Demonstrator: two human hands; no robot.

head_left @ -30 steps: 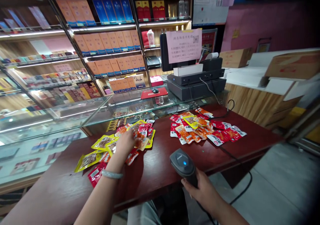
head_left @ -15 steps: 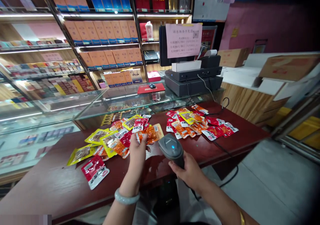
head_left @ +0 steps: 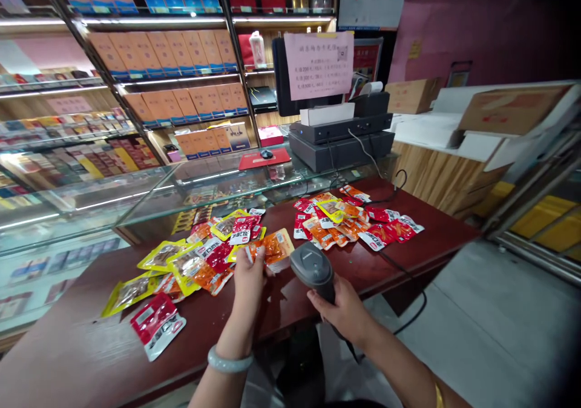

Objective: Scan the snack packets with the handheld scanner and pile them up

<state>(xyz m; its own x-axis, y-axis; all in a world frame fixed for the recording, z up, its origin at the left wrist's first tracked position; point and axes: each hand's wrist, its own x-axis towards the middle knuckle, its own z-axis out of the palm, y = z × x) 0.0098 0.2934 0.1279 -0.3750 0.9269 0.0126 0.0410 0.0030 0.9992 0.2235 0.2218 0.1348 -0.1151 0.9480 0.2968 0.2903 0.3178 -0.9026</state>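
My left hand [head_left: 250, 276] is closed on an orange snack packet [head_left: 278, 246], held just above the table's front half. My right hand [head_left: 342, 308] grips a grey barcode scanner [head_left: 313, 269], its head pointing toward that packet. A gap separates the scanner from the packet. Left of my left hand spreads a pile of yellow, red and orange snack packets [head_left: 186, 259]. One red and white packet [head_left: 158, 326] lies apart at the pile's near left. To the right, behind the scanner, sits a second pile of packets [head_left: 338, 217], mostly red and orange.
A dark red table [head_left: 213, 335] carries both piles. Behind it stand a glass display case [head_left: 154, 199], a mouse on a red pad [head_left: 265, 158], and a monitor with a pink notice [head_left: 318, 66] above a cash drawer [head_left: 340, 148]. A black cable [head_left: 422, 305] hangs off the table's right side.
The whole view has shifted a little, with the table things moving left. The blue light on the scanner's top has gone out. Both hands keep their holds.
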